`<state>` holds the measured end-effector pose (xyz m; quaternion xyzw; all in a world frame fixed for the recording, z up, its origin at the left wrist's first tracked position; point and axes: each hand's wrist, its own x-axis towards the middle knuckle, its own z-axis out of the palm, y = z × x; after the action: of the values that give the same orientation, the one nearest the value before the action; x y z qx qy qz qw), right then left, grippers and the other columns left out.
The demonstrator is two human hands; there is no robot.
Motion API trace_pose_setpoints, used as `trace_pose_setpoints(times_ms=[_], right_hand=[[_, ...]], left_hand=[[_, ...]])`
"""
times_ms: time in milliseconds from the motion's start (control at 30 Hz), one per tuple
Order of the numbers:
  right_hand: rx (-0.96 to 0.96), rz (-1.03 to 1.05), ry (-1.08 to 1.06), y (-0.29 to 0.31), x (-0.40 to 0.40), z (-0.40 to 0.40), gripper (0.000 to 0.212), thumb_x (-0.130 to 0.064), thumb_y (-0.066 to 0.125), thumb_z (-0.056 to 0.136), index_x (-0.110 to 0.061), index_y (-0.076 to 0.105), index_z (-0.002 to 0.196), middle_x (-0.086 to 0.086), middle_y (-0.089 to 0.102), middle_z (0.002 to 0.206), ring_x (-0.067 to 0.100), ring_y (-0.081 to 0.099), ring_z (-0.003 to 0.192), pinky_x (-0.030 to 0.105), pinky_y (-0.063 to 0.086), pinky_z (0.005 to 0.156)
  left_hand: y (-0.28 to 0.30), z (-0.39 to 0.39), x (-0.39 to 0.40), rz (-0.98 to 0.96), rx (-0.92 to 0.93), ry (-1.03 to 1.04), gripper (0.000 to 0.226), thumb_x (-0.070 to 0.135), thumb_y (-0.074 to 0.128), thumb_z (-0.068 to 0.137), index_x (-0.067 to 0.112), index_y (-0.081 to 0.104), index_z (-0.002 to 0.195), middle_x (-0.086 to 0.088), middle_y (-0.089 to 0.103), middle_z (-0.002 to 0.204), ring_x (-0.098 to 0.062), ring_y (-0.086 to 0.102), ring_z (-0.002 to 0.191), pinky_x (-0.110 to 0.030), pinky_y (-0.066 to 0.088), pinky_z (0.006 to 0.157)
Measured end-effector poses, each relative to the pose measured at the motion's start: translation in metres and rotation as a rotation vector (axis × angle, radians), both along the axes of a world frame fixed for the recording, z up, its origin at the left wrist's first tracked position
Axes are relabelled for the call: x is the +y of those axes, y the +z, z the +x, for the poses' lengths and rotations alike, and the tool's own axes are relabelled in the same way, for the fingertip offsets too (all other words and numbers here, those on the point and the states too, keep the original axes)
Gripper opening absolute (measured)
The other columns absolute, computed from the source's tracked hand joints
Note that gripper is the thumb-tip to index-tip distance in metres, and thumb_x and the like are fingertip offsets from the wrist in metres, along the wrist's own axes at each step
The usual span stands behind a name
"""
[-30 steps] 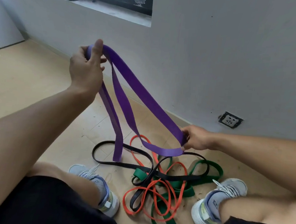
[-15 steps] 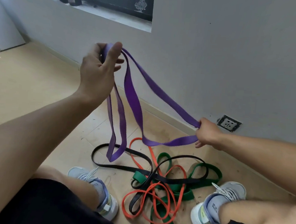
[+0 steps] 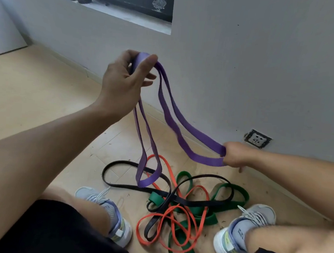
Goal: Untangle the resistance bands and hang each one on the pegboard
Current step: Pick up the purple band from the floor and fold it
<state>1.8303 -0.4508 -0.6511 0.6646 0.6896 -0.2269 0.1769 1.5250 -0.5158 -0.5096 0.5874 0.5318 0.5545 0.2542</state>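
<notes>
Purple band [image 3: 184, 125]: smooth, matt rubber-like strip. Floor [image 3: 36, 89]: pale wood-look boards, debris-flecked. Wall [image 3: 245, 62]: matt grey paint.

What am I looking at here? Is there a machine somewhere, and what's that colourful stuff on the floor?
No machine: this is a person, filmed by a camera worn on the head, looking down at their own arms and shoes. The left hand holds a purple band up high; the right hand grips its other end, lower, near a wall socket. A loop of it hangs down between. On the wooden floor, between the shoes, lie a black band, an orange band and a green band, knotted together in one tangle.
</notes>
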Motion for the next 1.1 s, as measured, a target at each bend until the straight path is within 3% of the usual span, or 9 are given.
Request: trace_pose_setpoints(times_ms=[100, 200, 333, 467, 567, 700, 867, 967, 1100], right_hand=[[0.014, -0.093, -0.011, 0.001, -0.004, -0.008, 0.060, -0.020, 0.077, 0.089, -0.014, 0.051, 0.143, 0.008, 0.061, 0.120, 0.024, 0.065, 0.091, 0.030, 0.058, 0.057], [0.080, -0.043, 0.103, 0.007, -0.007, -0.018, 0.100, -0.035, 0.087, 0.081, -0.017, 0.030, 0.161, 0.010, 0.046, 0.158, 0.031, 0.054, 0.135, 0.034, 0.051, 0.101], [0.551, -0.041, 0.188, 0.037, -0.020, -0.047, 0.117, -0.046, 0.091, 0.073, -0.034, 0.018, 0.164, -0.004, 0.036, 0.165, 0.018, 0.042, 0.146, 0.034, 0.036, 0.118], [0.797, 0.101, 0.240, 0.061, -0.035, -0.083, 0.103, -0.047, 0.092, 0.071, -0.041, 0.033, 0.156, -0.012, 0.051, 0.152, 0.008, 0.049, 0.135, 0.034, 0.041, 0.115], [0.871, 0.147, 0.225, 0.071, -0.044, -0.100, 0.070, -0.043, 0.091, 0.074, -0.036, 0.056, 0.135, -0.016, 0.061, 0.134, 0.007, 0.056, 0.126, 0.034, 0.047, 0.109], [0.918, 0.133, 0.255, 0.071, -0.046, -0.103, 0.033, -0.039, 0.086, 0.081, -0.031, 0.070, 0.109, -0.014, 0.071, 0.124, 0.007, 0.066, 0.115, 0.036, 0.056, 0.101], [0.916, 0.134, 0.224, 0.063, -0.043, -0.096, 0.035, -0.036, 0.087, 0.081, -0.019, 0.067, 0.104, -0.006, 0.077, 0.102, 0.009, 0.074, 0.097, 0.039, 0.062, 0.091], [0.889, 0.157, 0.239, 0.057, -0.042, -0.092, 0.038, -0.038, 0.088, 0.079, -0.022, 0.061, 0.100, -0.005, 0.072, 0.079, 0.008, 0.071, 0.074, 0.041, 0.063, 0.079], [0.857, 0.163, 0.250, 0.054, -0.044, -0.091, 0.052, -0.045, 0.090, 0.074, -0.032, 0.059, 0.115, -0.004, 0.066, 0.089, 0.014, 0.066, 0.080, 0.040, 0.062, 0.081]], left_hand=[[0.003, 0.006, -0.002, -0.003, 0.076, -0.045, 0.038, 0.046, 0.059, 0.097, 0.014, 0.059, 0.117, -0.005, 0.070, 0.108, -0.018, 0.072, 0.099, -0.041, 0.060, 0.090], [0.005, 0.012, -0.006, 0.004, 0.192, -0.051, 0.044, 0.058, 0.060, 0.090, 0.020, 0.063, 0.111, -0.003, 0.073, 0.102, -0.019, 0.071, 0.097, -0.040, 0.059, 0.088], [0.007, 0.019, -0.009, 0.041, 0.289, -0.055, 0.032, 0.048, 0.068, 0.091, 0.018, 0.065, 0.102, 0.005, 0.066, 0.084, -0.002, 0.058, 0.071, -0.013, 0.047, 0.064], [0.011, 0.018, -0.010, 0.065, 0.396, -0.097, 0.048, 0.064, 0.067, 0.080, 0.019, 0.065, 0.098, 0.011, 0.062, 0.079, 0.000, 0.055, 0.067, -0.010, 0.043, 0.060], [0.013, 0.014, -0.011, 0.078, 0.476, -0.085, 0.053, 0.070, 0.060, 0.075, 0.021, 0.066, 0.096, 0.015, 0.059, 0.075, 0.000, 0.055, 0.066, -0.012, 0.044, 0.060], [0.011, 0.013, -0.010, 0.062, 0.519, -0.093, 0.065, 0.074, 0.056, 0.072, 0.016, 0.066, 0.098, 0.004, 0.061, 0.075, -0.016, 0.053, 0.070, -0.023, 0.044, 0.059], [0.011, 0.015, -0.012, 0.034, 0.507, -0.120, 0.068, 0.080, 0.059, 0.071, 0.017, 0.065, 0.095, -0.009, 0.064, 0.077, -0.023, 0.052, 0.068, -0.028, 0.044, 0.057], [0.011, 0.019, -0.014, 0.005, 0.506, -0.135, 0.060, 0.077, 0.053, 0.069, 0.022, 0.062, 0.092, -0.005, 0.063, 0.077, -0.019, 0.050, 0.062, -0.024, 0.043, 0.056], [0.011, 0.025, -0.015, -0.026, 0.484, -0.152, 0.055, 0.078, 0.054, 0.068, 0.029, 0.060, 0.091, 0.007, 0.061, 0.076, -0.009, 0.054, 0.062, -0.025, 0.049, 0.060]])
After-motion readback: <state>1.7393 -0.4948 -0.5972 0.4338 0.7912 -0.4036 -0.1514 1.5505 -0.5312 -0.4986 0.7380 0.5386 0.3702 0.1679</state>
